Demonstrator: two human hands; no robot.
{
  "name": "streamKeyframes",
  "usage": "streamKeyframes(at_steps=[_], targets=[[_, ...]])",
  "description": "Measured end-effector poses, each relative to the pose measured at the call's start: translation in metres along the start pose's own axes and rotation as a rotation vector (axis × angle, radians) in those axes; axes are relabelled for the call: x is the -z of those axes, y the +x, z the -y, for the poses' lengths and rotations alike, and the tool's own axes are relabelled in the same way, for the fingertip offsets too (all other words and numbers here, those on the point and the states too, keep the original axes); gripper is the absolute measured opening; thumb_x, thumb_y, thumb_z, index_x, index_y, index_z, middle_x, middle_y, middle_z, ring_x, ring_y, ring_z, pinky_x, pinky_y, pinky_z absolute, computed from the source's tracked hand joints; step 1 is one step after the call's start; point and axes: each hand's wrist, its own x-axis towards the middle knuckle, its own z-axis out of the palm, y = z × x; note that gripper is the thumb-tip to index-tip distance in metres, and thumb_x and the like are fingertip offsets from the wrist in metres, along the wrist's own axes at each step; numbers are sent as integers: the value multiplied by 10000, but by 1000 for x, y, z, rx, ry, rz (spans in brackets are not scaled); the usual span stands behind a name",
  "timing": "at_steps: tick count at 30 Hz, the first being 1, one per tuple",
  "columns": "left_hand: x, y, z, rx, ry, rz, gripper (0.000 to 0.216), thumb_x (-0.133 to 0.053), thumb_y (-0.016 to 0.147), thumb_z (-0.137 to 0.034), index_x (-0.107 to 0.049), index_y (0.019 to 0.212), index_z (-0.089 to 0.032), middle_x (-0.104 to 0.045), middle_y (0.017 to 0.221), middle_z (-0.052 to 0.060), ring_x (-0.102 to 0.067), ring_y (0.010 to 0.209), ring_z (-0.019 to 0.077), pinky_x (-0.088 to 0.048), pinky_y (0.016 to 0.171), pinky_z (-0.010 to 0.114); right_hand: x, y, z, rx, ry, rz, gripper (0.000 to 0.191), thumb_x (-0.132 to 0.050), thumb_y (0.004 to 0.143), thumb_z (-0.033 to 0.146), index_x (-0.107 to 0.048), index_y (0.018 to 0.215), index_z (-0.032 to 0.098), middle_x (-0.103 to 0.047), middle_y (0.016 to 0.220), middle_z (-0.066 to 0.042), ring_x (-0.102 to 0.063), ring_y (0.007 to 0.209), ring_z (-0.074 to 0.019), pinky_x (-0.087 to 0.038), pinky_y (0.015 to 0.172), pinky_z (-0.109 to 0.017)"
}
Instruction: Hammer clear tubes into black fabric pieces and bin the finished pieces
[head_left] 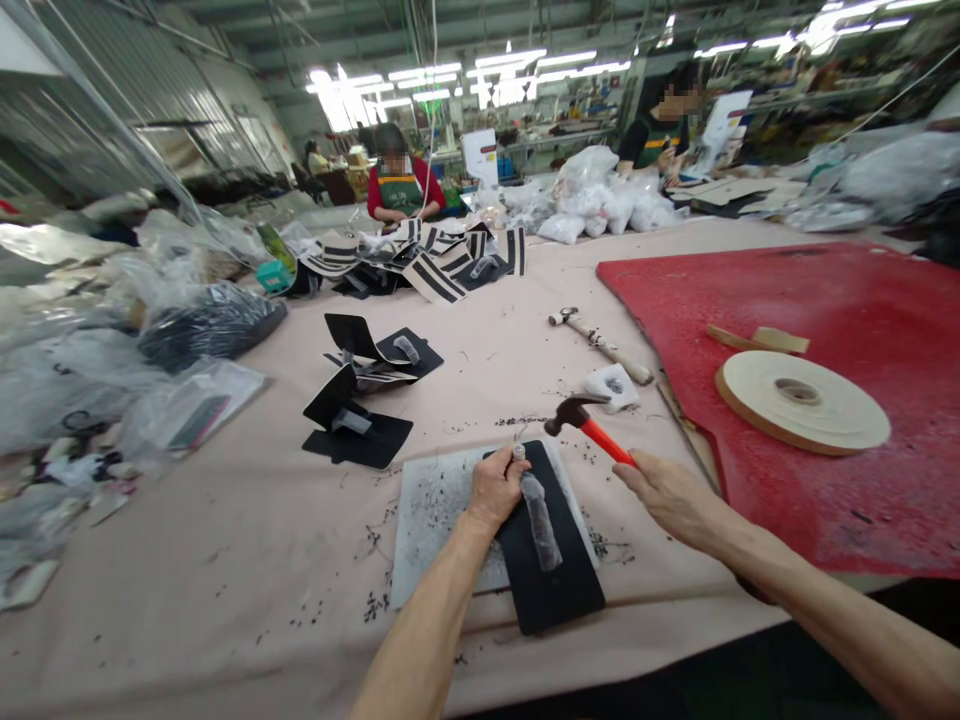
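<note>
My right hand (664, 490) grips the orange handle of a hammer (589, 420), its dark head raised just above and right of my left hand. My left hand (493, 490) pinches a small metal punch tool (517, 452) upright on a black flat piece (551, 560). A grey strap (541, 520) lies along that piece. The black piece rests partly on a grey cutting slab (431, 515) speckled with small black bits.
A red mat (862, 300) lies to the right, bearing a roll of cream tape (801, 400). A second hammer (600, 342) and a small white block (613, 385) lie beyond. Black pieces (360, 390) are stacked left, plastic bags further left. Two people work at the far side.
</note>
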Motion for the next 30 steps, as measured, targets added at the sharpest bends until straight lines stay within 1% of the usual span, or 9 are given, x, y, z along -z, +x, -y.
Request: streamKeyframes(at_steps=[3,5,8,11,14,18,20,26,30], targets=[[-1,1,3,13,-12,15,126,-597,899,-263,-703,949,-219,-751,920,52,-684,844,188,-479,803,282,-17,2,-26,-163,-77,34,375,-335,1059,404,-581,956,140,-630,797,-99,-585,713,-230,-353,656,-338],[-1,1,4,13,-12,24,131,-596,904,-281,-699,953,-216,-749,929,54,-682,856,189,-478,814,284,-32,1,-25,-122,-285,-121,323,-435,1025,351,-580,1134,84,-640,1006,-170,-608,885,-309,-416,741,-398],[1,0,5,5,-7,18,131,-601,903,-303,-697,930,-218,-740,903,45,-669,828,178,-471,800,275,-54,0,9,249,-214,-386,438,-536,957,237,-477,1363,83,-517,1333,-198,-506,1195,-342,-435,980,-469],[2,-2,5,9,-25,18,139,-597,897,-311,-701,902,-219,-726,857,33,-654,788,160,-469,769,261,-80,7,56,617,193,-261,406,-433,958,114,-473,1359,167,-510,1327,-131,-497,1203,-232,-452,1034,-378],[2,4,6,102,-120,-12,145,-641,846,-328,-704,846,-197,-727,819,34,-653,770,158,-491,763,262,-108,17,80,657,364,-233,324,-297,974,50,-560,1137,147,-553,1141,-119,-518,1088,-216,-483,968,-374],[7,26,4,481,-673,-452,364,-682,754,-495,-625,811,-140,-693,758,61,-687,732,180,-548,716,299,-127,25,74,657,343,-280,266,-316,1038,118,-575,983,147,-562,1035,-101,-528,985,-203,-494,903,-362],[17,31,2,555,-836,-566,441,-728,687,-525,-605,824,-125,-676,750,56,-700,718,191,-570,704,314,-126,26,70,685,341,-299,255,-330,1038,122,-579,994,155,-569,1030,-99,-538,965,-199,-504,879,-354],[69,-16,15,403,-443,-357,364,-716,738,-482,-661,813,-130,-701,755,49,-687,739,187,-559,746,303,-120,22,69,803,346,-410,293,-335,973,78,-585,1077,190,-632,1189,-79,-601,1077,-169,-511,923,-301],[88,-61,27,371,-191,-344,274,-672,808,-426,-658,809,-152,-678,722,22,-618,691,147,-464,672,243,-103,35,67,513,266,-632,226,-413,907,174,-609,1020,160,-670,933,-82,-618,819,-191,-468,745,-314]])
